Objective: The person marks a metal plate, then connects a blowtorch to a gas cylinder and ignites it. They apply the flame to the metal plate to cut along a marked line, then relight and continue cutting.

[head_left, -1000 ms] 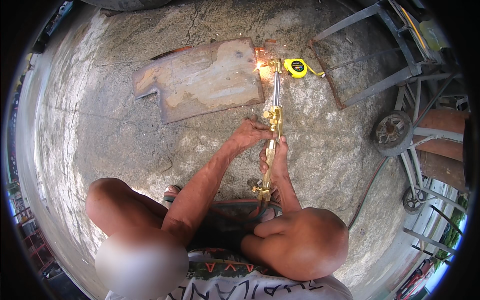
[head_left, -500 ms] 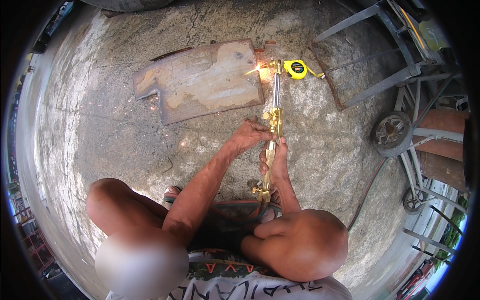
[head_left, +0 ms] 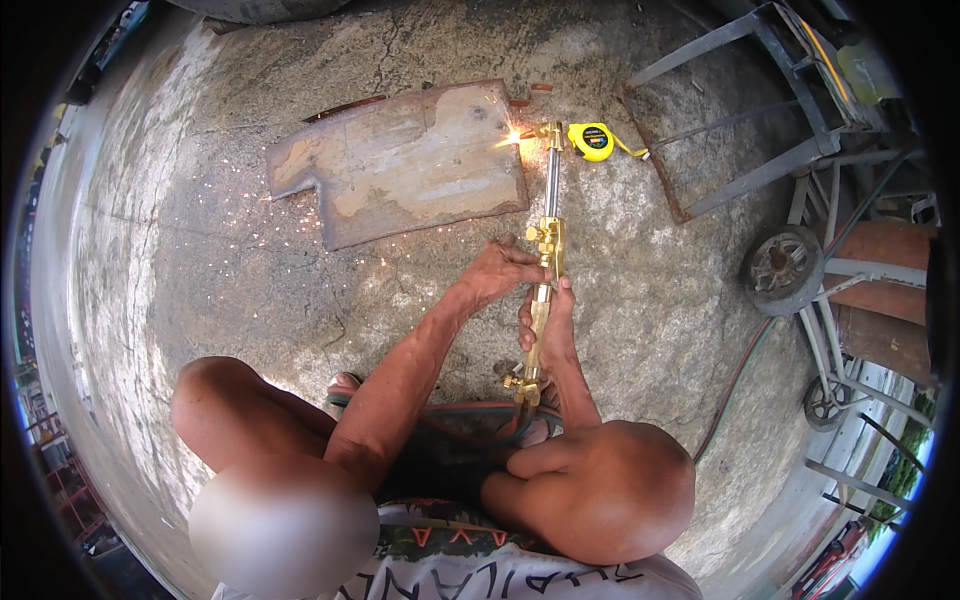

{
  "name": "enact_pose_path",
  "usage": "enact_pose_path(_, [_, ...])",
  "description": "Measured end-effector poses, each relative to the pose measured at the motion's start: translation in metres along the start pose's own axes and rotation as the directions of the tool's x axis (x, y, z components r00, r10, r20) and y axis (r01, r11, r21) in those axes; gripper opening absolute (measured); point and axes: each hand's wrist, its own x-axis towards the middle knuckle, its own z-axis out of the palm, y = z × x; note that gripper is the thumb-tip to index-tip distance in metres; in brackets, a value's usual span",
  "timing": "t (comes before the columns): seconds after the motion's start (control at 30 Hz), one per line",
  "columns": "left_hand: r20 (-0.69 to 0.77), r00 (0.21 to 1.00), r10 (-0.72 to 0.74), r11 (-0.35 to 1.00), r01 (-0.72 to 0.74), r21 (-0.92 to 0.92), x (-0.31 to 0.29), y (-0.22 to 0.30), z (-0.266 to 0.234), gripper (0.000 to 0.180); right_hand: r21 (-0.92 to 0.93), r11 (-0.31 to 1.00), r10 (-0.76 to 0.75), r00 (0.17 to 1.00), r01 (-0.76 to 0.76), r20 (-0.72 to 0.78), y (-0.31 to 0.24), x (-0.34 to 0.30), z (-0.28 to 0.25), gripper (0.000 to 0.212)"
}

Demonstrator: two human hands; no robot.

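Note:
I squat on a concrete floor and hold a brass cutting torch out in front of me. My left hand grips the torch at its valve block, and my right hand is wrapped round the handle just behind. The torch tip burns with a bright flame at the right top corner of a rusty steel plate lying flat on the floor. Sparks scatter over the ground to the left of the plate. Hoses run from the handle's rear end down between my knees.
A yellow tape measure lies just right of the torch tip. A grey steel frame and a wheeled cart stand at the right. A hose trails across the floor toward the cart.
The flame has stayed at the plate's right top corner; more sparks now spray leftward across the floor. Both hands keep their grip with little movement.

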Motion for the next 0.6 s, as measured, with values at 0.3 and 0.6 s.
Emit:
enact_pose_path(0.3, [0.019,1.000,0.018,0.998,-0.019,0.063,-0.0021,0.0029,-0.0013,0.060,0.003,1.000,0.005,1.000,-0.005,0.000,-0.0018,-0.0014,0.0015,0.071])
enact_pose_path(0.6, [0.006,1.000,-0.001,1.000,0.001,0.003,-0.0046,0.0060,-0.0008,0.057,-0.015,1.000,-0.012,1.000,0.012,0.009,0.0004,-0.0003,-0.0009,0.070])
